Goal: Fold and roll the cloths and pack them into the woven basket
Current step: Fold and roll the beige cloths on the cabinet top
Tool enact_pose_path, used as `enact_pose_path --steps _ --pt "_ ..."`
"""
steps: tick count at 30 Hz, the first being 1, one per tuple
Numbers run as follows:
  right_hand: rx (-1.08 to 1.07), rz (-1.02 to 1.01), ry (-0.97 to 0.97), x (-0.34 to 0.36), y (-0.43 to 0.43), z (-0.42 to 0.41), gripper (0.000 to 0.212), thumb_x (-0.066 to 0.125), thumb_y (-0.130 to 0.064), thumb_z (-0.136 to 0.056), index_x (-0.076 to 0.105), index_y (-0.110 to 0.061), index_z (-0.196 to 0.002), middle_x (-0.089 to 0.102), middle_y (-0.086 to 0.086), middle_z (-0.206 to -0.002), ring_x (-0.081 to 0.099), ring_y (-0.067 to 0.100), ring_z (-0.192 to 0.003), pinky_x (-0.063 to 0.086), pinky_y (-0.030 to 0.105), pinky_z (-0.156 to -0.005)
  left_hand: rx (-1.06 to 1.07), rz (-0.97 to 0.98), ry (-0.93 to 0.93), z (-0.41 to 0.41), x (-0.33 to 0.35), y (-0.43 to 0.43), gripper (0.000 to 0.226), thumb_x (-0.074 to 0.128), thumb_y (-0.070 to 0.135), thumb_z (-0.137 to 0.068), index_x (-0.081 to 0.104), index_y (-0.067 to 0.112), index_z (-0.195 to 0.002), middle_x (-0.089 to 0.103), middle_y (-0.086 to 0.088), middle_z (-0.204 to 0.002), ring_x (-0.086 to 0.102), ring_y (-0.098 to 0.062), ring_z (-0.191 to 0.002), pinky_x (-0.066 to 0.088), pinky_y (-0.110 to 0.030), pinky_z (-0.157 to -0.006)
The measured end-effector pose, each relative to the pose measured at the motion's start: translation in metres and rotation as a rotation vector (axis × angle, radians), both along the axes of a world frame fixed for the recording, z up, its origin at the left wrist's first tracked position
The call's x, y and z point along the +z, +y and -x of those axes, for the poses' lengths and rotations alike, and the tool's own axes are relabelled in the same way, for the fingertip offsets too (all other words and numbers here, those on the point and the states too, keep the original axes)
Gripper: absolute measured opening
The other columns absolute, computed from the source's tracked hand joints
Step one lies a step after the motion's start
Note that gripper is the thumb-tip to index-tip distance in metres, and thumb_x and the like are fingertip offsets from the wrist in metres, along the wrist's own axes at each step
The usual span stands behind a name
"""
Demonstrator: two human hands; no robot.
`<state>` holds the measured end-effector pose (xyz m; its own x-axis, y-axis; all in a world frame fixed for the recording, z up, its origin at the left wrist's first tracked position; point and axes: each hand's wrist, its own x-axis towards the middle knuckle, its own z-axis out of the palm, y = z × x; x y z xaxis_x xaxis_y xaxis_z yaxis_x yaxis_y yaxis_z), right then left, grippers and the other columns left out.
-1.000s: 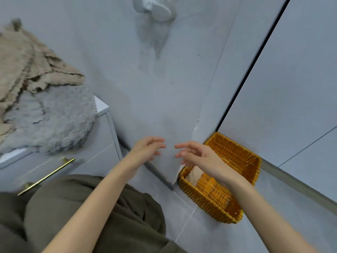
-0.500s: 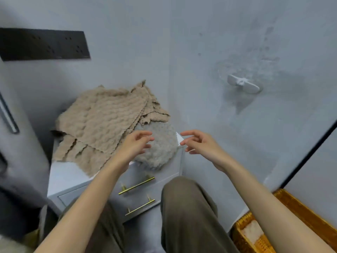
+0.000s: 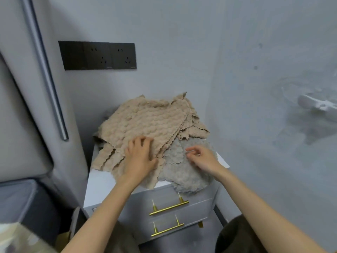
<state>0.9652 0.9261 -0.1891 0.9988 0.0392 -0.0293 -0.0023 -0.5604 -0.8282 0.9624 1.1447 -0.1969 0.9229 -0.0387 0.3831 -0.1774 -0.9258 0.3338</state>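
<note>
A: Cloths first. Where, and how many?

B: All heaped on the desk (image 3: 102,183), against the wall. The beige cloths (image 3: 145,123) are waffle-textured with scalloped edges and lie in overlapping layers. At least three edges show at the front left; I cannot get an exact count. The grey cloth (image 3: 182,176) sits at the right front, partly under the beige, and droops over the desk edge. A scalloped line crosses it, so whether it is one piece or two I cannot tell.

A: Hands?

B: The left hand (image 3: 140,156) is palm down on the top beige cloth near its front edge. Its fingers are loosely bent with the tips on the fabric, and no cloth is gathered in them. The right hand (image 3: 202,157) is over the grey cloth with its fingers slack and half curled, thumb close to forefinger, holding nothing. Both forearms are bare and reach in from below.

A: Any writing?

B: The black socket panel (image 3: 97,55) on the wall has three plates. Two show outlets, and the left one is dark. The tiny marks along the bottom rim are too small to read.

A: Surroundings?

B: The desk front has two drawers with two gold bar handles (image 3: 168,208). There is one white wall hook (image 3: 317,105) on the right and one grey metal bar (image 3: 45,70) on the padded panel at left. One knee in olive trousers (image 3: 235,234) shows at lower right.
</note>
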Motion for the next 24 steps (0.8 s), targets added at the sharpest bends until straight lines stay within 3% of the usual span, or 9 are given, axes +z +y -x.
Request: enact_pose_path --steps 5,11,16,19,24 --pt "-0.009 0.002 -0.002 -0.018 0.002 -0.012 0.024 0.051 -0.013 -0.096 0.062 -0.015 -0.117 0.064 -0.001 -0.113 0.059 0.011 -0.102 0.044 0.017 -0.083 -0.01 0.07 -0.15 -0.01 -0.014 0.007 0.035 0.063 0.021 -0.083 0.058 0.017 -0.117 0.053 -0.002 -0.122 0.04 -0.022 -0.11 0.032 -0.03 -0.089" --pt "-0.025 -0.066 -0.032 -0.02 -0.004 -0.015 0.018 0.053 -0.013 -0.095 0.063 -0.018 -0.109 0.068 0.005 -0.1 0.065 0.017 -0.086 0.053 0.031 -0.083 0.024 0.192 -0.289 -0.012 -0.011 0.004 0.019 0.06 0.025 -0.09 0.068 0.015 -0.105 0.065 0.001 -0.103 0.054 -0.021 -0.095 0.042 -0.036 -0.084" --pt "-0.023 -0.174 -0.109 -0.012 0.0 -0.014 0.014 0.059 -0.02 -0.094 0.065 -0.031 -0.098 0.068 -0.006 -0.093 0.066 0.007 -0.076 0.053 0.02 -0.072 0.032 0.286 -0.388 -0.006 -0.005 -0.004 0.016 0.063 0.026 -0.09 0.074 0.018 -0.099 0.068 0.006 -0.098 0.054 -0.017 -0.094 0.037 -0.031 -0.085" --pt "-0.047 -0.363 -0.104 -0.006 0.003 -0.016 0.016 0.058 -0.016 -0.094 0.07 -0.026 -0.097 0.071 -0.004 -0.09 0.062 0.001 -0.064 0.049 0.013 -0.059 0.0 0.355 -0.426 0.0 -0.001 -0.011 0.015 0.064 0.022 -0.09 0.074 0.017 -0.1 0.067 0.007 -0.096 0.055 -0.016 -0.091 0.043 -0.033 -0.084" --pt "-0.004 -0.69 0.126 0.002 0.008 -0.02 0.027 0.052 -0.035 -0.097 0.069 -0.015 -0.101 0.075 -0.003 -0.091 0.062 0.008 -0.067 0.053 0.021 -0.062 -0.223 0.284 -0.449 0.012 -0.004 -0.029 0.011 0.065 0.016 -0.089 0.074 0.012 -0.092 0.068 0.003 -0.087 0.06 -0.016 -0.079 0.049 -0.031 -0.065"
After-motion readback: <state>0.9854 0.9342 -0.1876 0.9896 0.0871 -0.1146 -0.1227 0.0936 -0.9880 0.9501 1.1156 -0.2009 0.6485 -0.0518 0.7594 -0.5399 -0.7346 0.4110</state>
